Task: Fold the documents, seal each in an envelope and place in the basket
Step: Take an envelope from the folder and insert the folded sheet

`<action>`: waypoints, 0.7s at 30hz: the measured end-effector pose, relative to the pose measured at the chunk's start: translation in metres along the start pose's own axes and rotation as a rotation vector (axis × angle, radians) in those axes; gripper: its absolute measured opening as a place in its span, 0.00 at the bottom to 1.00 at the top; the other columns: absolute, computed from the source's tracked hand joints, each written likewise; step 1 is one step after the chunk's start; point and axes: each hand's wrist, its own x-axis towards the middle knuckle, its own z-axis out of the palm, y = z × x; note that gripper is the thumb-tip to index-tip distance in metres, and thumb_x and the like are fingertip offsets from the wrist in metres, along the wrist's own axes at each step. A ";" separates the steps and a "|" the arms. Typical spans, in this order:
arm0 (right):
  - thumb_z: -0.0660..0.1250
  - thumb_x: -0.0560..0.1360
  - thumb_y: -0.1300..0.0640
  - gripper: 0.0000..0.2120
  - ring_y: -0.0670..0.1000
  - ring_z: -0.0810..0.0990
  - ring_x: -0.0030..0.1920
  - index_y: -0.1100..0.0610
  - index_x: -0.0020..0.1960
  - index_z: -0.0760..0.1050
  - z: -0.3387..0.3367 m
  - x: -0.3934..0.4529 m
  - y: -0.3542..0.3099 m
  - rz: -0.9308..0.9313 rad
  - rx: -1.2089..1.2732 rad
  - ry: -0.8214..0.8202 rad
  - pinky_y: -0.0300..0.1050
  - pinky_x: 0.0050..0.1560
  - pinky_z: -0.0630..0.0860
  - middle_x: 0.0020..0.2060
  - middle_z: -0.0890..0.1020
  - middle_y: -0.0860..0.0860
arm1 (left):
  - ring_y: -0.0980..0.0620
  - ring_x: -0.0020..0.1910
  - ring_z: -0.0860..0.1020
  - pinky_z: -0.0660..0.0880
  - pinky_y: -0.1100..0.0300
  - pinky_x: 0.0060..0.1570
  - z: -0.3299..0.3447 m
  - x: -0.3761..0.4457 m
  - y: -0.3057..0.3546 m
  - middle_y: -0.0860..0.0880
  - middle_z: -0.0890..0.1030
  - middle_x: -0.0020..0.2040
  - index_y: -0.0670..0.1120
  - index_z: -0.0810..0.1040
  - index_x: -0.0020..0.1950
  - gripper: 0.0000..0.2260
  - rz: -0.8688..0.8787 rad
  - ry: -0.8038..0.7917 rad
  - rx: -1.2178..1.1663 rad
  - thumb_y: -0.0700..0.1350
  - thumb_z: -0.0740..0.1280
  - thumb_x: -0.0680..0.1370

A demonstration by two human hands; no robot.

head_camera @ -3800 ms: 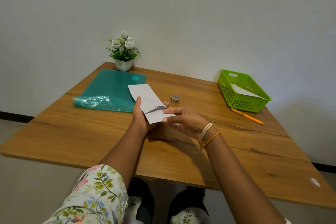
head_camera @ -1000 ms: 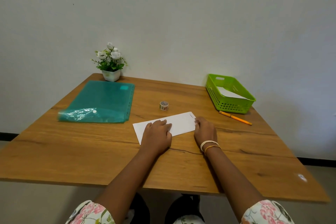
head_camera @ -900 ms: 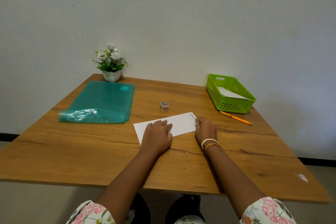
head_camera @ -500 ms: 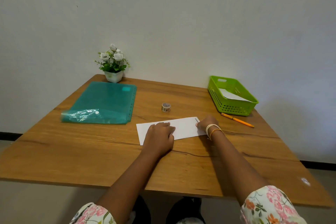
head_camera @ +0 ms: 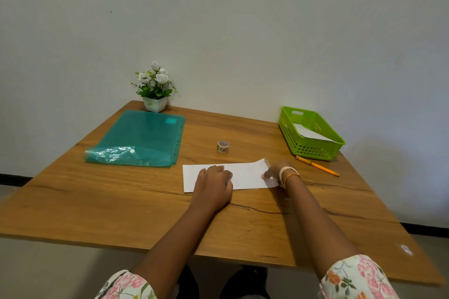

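Observation:
A white envelope (head_camera: 245, 175) lies flat on the wooden table (head_camera: 121, 201), long side across my view. My left hand (head_camera: 213, 181) rests on its left half, fingers bent, and holds it down. At the envelope's right end my right hand (head_camera: 275, 172) pinches the flap, thumb on the paper; the flap's far corner lifts a little off the table. The green basket (head_camera: 313, 150) stands at the back right with a white envelope (head_camera: 308, 132) inside it.
A small roll of tape (head_camera: 223, 146) stands just beyond the envelope. An orange pen (head_camera: 317, 165) lies in front of the basket. A teal plastic folder (head_camera: 143, 138) covers the back left, and a potted white flower (head_camera: 154, 90) stands by the wall.
The envelope, held in the air earlier, now lies on the table under my left hand. My right hand has turned at its right end and the flap's corner has risen.

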 end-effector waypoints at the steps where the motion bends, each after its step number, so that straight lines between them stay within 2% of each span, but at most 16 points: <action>1: 0.76 0.68 0.53 0.29 0.57 0.77 0.56 0.65 0.64 0.72 0.002 0.000 0.001 -0.011 0.057 -0.012 0.47 0.51 0.75 0.57 0.77 0.59 | 0.52 0.60 0.75 0.68 0.56 0.62 -0.001 0.000 0.000 0.49 0.81 0.58 0.48 0.81 0.60 0.15 -0.005 0.006 0.016 0.47 0.59 0.78; 3: 0.77 0.68 0.54 0.16 0.54 0.76 0.41 0.63 0.47 0.76 0.008 -0.001 0.006 -0.050 0.209 -0.010 0.45 0.39 0.73 0.42 0.77 0.56 | 0.52 0.61 0.74 0.67 0.53 0.65 -0.001 0.002 0.001 0.48 0.80 0.60 0.48 0.80 0.61 0.15 -0.030 0.017 0.050 0.47 0.59 0.79; 4: 0.76 0.68 0.54 0.14 0.52 0.74 0.35 0.61 0.39 0.74 0.010 -0.002 0.009 -0.064 0.292 0.012 0.44 0.34 0.70 0.35 0.76 0.55 | 0.51 0.63 0.73 0.65 0.52 0.67 -0.001 0.003 0.002 0.48 0.79 0.62 0.48 0.79 0.62 0.15 -0.037 0.019 0.059 0.47 0.59 0.79; 6: 0.75 0.69 0.54 0.16 0.52 0.72 0.32 0.58 0.31 0.71 0.014 -0.003 0.012 -0.082 0.410 0.061 0.42 0.31 0.68 0.31 0.75 0.54 | 0.51 0.65 0.72 0.64 0.51 0.69 -0.001 0.006 0.004 0.49 0.77 0.64 0.49 0.77 0.64 0.15 -0.014 0.011 0.035 0.47 0.58 0.79; 7: 0.75 0.69 0.55 0.16 0.53 0.74 0.35 0.57 0.30 0.71 0.016 -0.005 0.013 -0.082 0.422 0.085 0.43 0.34 0.70 0.32 0.75 0.53 | 0.52 0.65 0.72 0.65 0.52 0.68 -0.002 0.006 0.006 0.49 0.77 0.65 0.49 0.76 0.66 0.16 0.003 0.007 -0.005 0.47 0.59 0.80; 10: 0.77 0.67 0.58 0.12 0.53 0.78 0.42 0.55 0.31 0.74 0.021 -0.012 0.013 -0.077 0.511 0.118 0.46 0.49 0.78 0.38 0.80 0.53 | 0.53 0.66 0.72 0.68 0.58 0.65 -0.007 0.002 0.013 0.51 0.74 0.68 0.50 0.70 0.71 0.19 0.036 0.057 -0.160 0.48 0.61 0.80; 11: 0.77 0.66 0.59 0.11 0.53 0.79 0.41 0.56 0.32 0.76 0.024 -0.014 0.013 -0.064 0.578 0.094 0.47 0.49 0.79 0.38 0.81 0.53 | 0.54 0.68 0.70 0.67 0.60 0.66 -0.009 0.000 0.017 0.51 0.72 0.70 0.51 0.69 0.72 0.20 0.058 0.078 -0.191 0.49 0.62 0.80; 13: 0.77 0.66 0.63 0.09 0.52 0.79 0.37 0.57 0.34 0.77 0.024 -0.023 0.010 -0.066 0.718 0.019 0.45 0.40 0.78 0.36 0.81 0.55 | 0.55 0.71 0.66 0.65 0.60 0.66 -0.011 -0.004 0.025 0.53 0.66 0.75 0.53 0.65 0.74 0.24 0.128 0.036 -0.226 0.51 0.63 0.79; 15: 0.74 0.68 0.66 0.08 0.50 0.77 0.33 0.58 0.34 0.78 0.026 -0.030 0.006 -0.104 0.782 -0.028 0.41 0.33 0.76 0.36 0.80 0.56 | 0.54 0.73 0.64 0.66 0.57 0.68 -0.011 -0.006 0.034 0.54 0.62 0.77 0.54 0.60 0.76 0.29 0.163 -0.093 -0.242 0.54 0.65 0.77; 17: 0.71 0.69 0.69 0.07 0.52 0.78 0.34 0.61 0.36 0.78 0.028 -0.036 0.003 -0.108 0.894 -0.109 0.42 0.33 0.75 0.39 0.81 0.59 | 0.54 0.73 0.64 0.67 0.56 0.68 -0.010 -0.006 0.040 0.53 0.61 0.77 0.53 0.58 0.77 0.31 0.152 -0.143 -0.251 0.54 0.66 0.77; 19: 0.70 0.72 0.65 0.02 0.55 0.78 0.35 0.62 0.40 0.78 0.026 -0.045 0.001 -0.055 1.035 -0.280 0.44 0.32 0.75 0.38 0.80 0.59 | 0.53 0.72 0.66 0.68 0.56 0.67 -0.010 -0.003 0.044 0.52 0.65 0.76 0.52 0.60 0.77 0.29 0.101 -0.077 -0.290 0.52 0.66 0.78; 21: 0.69 0.74 0.60 0.03 0.51 0.77 0.35 0.60 0.45 0.78 0.020 -0.050 0.005 -0.045 1.092 -0.417 0.40 0.29 0.75 0.37 0.79 0.55 | 0.52 0.69 0.71 0.71 0.57 0.64 -0.012 0.002 0.047 0.51 0.70 0.72 0.51 0.63 0.76 0.26 0.044 0.008 -0.318 0.51 0.66 0.79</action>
